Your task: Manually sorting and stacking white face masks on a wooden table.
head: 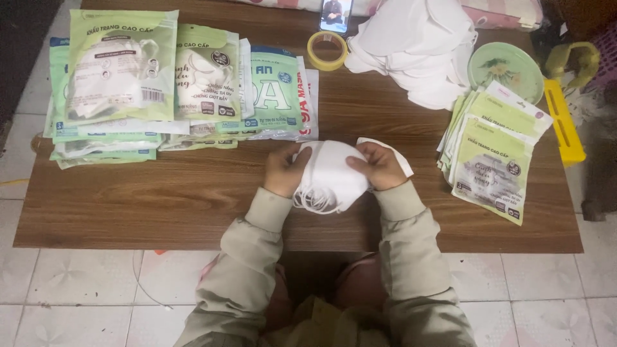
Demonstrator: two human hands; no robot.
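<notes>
Both my hands hold a small stack of white face masks point(329, 173) over the middle of a brown wooden table point(160, 199). My left hand point(285, 169) grips the stack's left side, where the ear loops dangle. My right hand point(379, 165) grips its right side. A white flap point(397, 154) sticks out behind my right hand.
Filled green-and-white mask packets point(160, 83) are stacked at the left. A fan of flat green packets point(495, 154) lies at the right. A pile of loose white masks point(418, 45), a yellow tape roll point(326, 50), a phone point(335, 14) and a green plate point(506, 67) sit at the back.
</notes>
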